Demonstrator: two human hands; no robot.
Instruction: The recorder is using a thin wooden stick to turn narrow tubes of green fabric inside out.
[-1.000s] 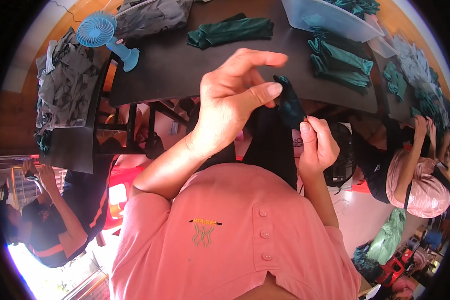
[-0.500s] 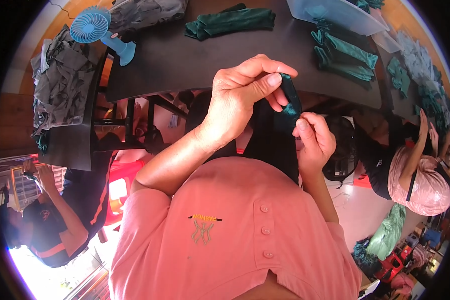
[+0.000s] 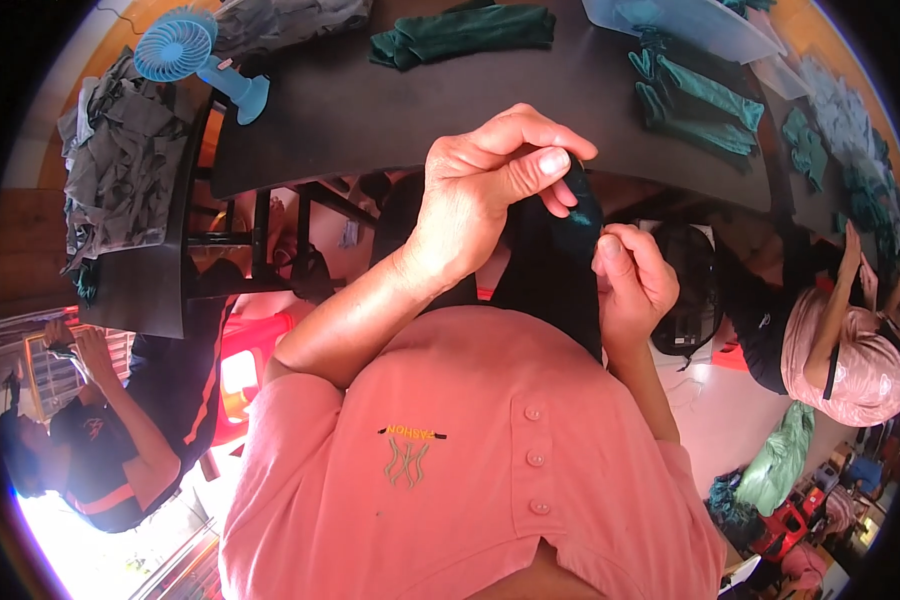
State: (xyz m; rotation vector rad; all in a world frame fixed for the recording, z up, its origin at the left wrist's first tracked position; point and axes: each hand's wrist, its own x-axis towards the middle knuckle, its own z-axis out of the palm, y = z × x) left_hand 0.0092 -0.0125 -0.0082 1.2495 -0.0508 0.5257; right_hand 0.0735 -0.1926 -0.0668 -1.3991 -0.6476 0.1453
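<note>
My left hand (image 3: 500, 180) is raised over my lap in front of the table edge, thumb and forefinger pinching a small strip of dark green velvety cloth (image 3: 581, 212). Lower and to the right, my right hand (image 3: 637, 278) is closed, with thumb and fingertips pressed together at the strip's lower edge. The cloth hangs between the two hands. Its far side is hidden, and its lower part blends with the black behind it.
Folded green cloth (image 3: 465, 36) lies on the dark table (image 3: 370, 125), with more green pieces (image 3: 700, 105) and a clear plastic bin (image 3: 670, 25) to the right. A blue fan (image 3: 240, 95) and a grey cloth pile (image 3: 125, 165) are left. People sit at both sides.
The cloth strip has turned and shows less of its shiny face. My right hand has shifted slightly right and down; my left hand has barely moved.
</note>
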